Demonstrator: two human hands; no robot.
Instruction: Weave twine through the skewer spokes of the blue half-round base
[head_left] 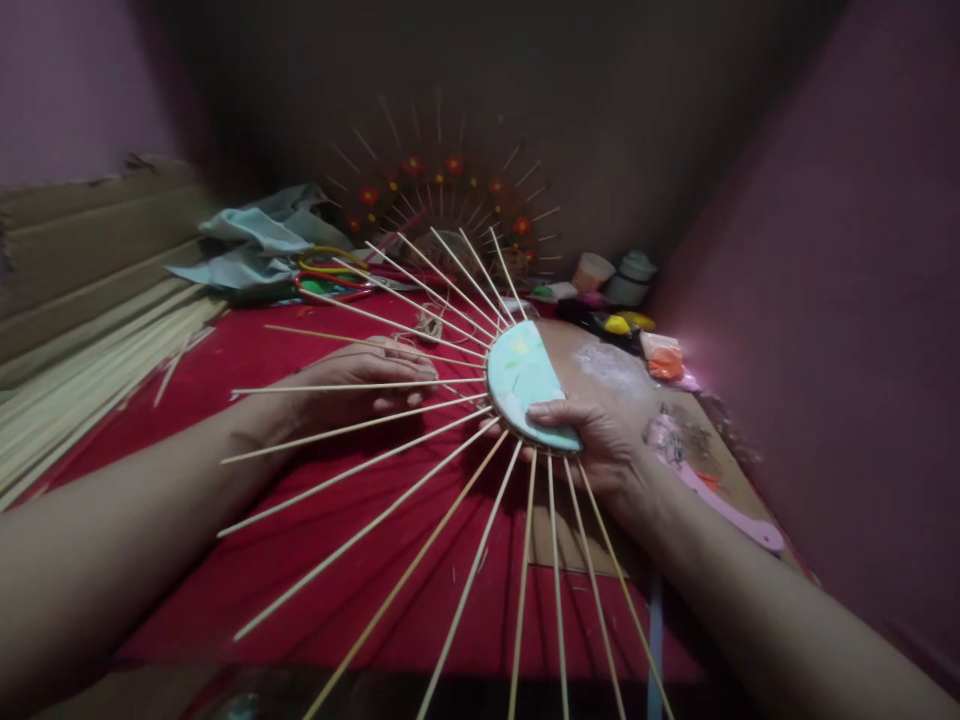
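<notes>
Home craft corner w/ bamboo sticks, clay tubs, red cloth.

Open red cloth is left beside the fanned thin wooden sticks; the far edge is blocked by coloured clay lumps and pale round tubs.

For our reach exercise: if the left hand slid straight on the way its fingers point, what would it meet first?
Most likely the pale blue disc that the right hand holds; the left hand points right towards it, though depth is unclear.
</notes>
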